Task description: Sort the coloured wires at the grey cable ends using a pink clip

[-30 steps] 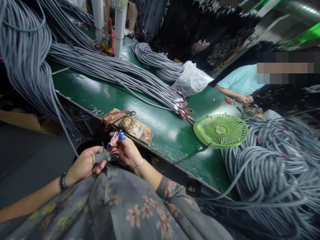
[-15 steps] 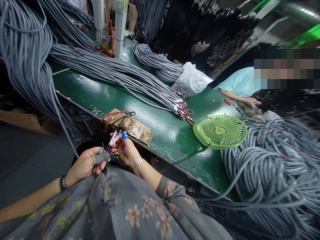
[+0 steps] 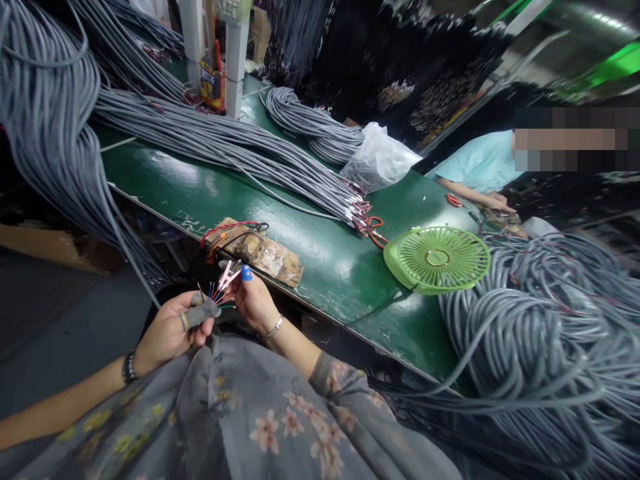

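My left hand (image 3: 170, 328), with grey covers on its thumb and finger, is closed around the end of a grey cable. From its fingertips fan out several thin coloured wires (image 3: 214, 292), among them blue, red and green ones. Close beside them my right hand (image 3: 257, 307), wearing a blue cover on one fingertip, pinches a small pale pink clip-like tool (image 3: 228, 276). Its two prongs stand apart in a V near the wires. The fingers hide part of its grip.
A worn wooden block (image 3: 267, 257) with red and black leads sits at the edge of the green table (image 3: 330, 260). A green fan (image 3: 437, 259) stands to the right, beside heaped grey cables (image 3: 540, 333). Bundled cables (image 3: 225, 147) lie behind. A co-worker's arm (image 3: 470, 192) reaches in far right.
The pink tool's prongs now show spread, and the wires at my left fingertips fan out more. Both hands stay nearly in place. The co-worker's hand has shifted slightly.
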Action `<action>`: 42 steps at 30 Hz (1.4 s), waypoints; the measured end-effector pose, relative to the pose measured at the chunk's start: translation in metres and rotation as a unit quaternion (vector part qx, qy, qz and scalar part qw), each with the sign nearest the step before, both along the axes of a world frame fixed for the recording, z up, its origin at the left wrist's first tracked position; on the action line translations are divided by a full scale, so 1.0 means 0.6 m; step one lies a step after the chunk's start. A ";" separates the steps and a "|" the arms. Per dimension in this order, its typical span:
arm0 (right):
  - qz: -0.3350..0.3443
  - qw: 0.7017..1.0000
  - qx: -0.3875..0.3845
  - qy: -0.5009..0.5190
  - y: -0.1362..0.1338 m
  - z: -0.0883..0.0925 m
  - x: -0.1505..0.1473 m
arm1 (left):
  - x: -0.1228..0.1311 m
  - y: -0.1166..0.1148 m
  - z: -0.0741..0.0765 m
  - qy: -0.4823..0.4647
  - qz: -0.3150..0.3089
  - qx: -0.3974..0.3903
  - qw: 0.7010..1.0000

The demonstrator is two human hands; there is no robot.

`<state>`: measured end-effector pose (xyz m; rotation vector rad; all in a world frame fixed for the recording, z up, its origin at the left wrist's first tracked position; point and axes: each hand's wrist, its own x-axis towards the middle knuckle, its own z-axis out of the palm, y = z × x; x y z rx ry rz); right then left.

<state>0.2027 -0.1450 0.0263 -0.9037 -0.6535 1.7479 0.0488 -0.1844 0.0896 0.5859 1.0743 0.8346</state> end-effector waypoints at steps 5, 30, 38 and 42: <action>0.055 0.996 -0.047 0.047 0.009 0.001 -0.003 | 0.006 0.001 -0.007 -0.007 0.007 -0.006 1.000; 0.040 0.997 -0.045 0.053 0.001 0.015 0.000 | 0.001 -0.009 -0.001 -0.002 0.047 -0.004 0.999; 0.013 0.999 -0.033 0.037 0.000 0.015 -0.003 | 0.004 -0.003 -0.007 -0.001 0.048 -0.002 0.999; 0.019 0.999 -0.039 0.032 0.000 0.021 -0.005 | 0.005 -0.003 -0.010 0.003 0.038 -0.003 0.999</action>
